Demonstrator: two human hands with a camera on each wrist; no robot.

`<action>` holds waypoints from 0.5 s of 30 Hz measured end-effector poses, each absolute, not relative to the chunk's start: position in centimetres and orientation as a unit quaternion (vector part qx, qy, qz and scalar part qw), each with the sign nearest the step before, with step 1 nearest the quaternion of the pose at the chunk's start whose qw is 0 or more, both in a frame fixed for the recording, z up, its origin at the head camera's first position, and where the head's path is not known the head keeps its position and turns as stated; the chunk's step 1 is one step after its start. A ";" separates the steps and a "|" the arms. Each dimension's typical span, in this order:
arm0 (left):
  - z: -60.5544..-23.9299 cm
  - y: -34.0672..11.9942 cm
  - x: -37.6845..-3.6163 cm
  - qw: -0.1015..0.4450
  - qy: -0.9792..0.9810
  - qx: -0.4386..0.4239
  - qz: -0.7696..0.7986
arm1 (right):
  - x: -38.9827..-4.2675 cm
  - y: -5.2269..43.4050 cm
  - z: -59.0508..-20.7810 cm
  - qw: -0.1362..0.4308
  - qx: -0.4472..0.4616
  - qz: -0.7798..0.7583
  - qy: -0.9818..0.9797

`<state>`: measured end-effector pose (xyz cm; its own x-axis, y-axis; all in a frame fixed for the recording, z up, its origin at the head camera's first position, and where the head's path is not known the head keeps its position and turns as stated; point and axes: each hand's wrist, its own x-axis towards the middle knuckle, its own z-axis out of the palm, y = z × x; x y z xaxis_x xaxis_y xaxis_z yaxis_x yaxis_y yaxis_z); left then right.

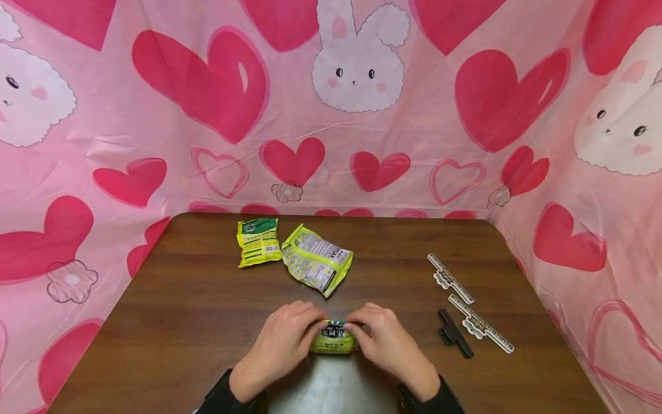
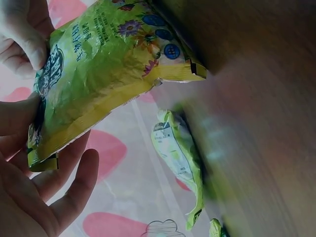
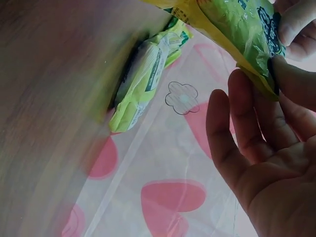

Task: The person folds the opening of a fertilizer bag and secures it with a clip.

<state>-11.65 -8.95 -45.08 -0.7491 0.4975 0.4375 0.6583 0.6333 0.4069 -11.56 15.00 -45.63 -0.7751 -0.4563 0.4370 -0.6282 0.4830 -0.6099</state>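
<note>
A yellow-green plastic packet with flowers and dark lettering stands on the table near its front, between both hands. My left hand pinches its upper left corner between thumb and fingers. At the upper right corner, my right hand pinches the same top edge. In the left wrist view the packet looks plump, its lower edge down at the wood. The right wrist view shows the thumb on the packet's dark-printed top band, with the outer fingers spread away from it.
Beyond the hands lie a yellow packet with a green top and a lime-green bag. To the right are a black clip and two white ruler-like clips, one farther back and one nearer. A pink heart-patterned cloth surrounds the table.
</note>
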 end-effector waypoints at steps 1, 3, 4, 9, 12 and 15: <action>-45.1 -9.0 -11.6 0.144 -0.892 -0.323 -0.282 | -11.6 14.9 -45.5 0.105 0.318 0.394 -0.856; -45.1 -9.0 -11.6 0.148 -0.890 -0.324 -0.285 | -11.6 14.7 -45.4 0.101 0.320 0.389 -0.858; -45.1 -9.0 -11.6 0.150 -0.889 -0.325 -0.286 | -11.6 14.5 -45.3 0.098 0.322 0.387 -0.858; -45.0 -8.9 -11.5 0.154 -0.883 -0.338 -0.289 | -11.7 13.4 -45.2 0.097 0.343 0.379 -0.854; -45.1 -8.9 -11.4 0.152 -0.882 -0.338 -0.291 | -11.7 12.9 -45.1 0.104 0.352 0.375 -0.851; -45.1 -8.9 -11.3 0.154 -0.882 -0.334 -0.293 | -11.7 12.7 -45.0 0.108 0.353 0.373 -0.851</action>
<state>-11.33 -8.94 -45.11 -0.7291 0.4998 0.4675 0.6802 0.6050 0.4139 -11.71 12.70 -44.98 -0.7283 -0.5201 0.4461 -0.6805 0.4730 -0.5596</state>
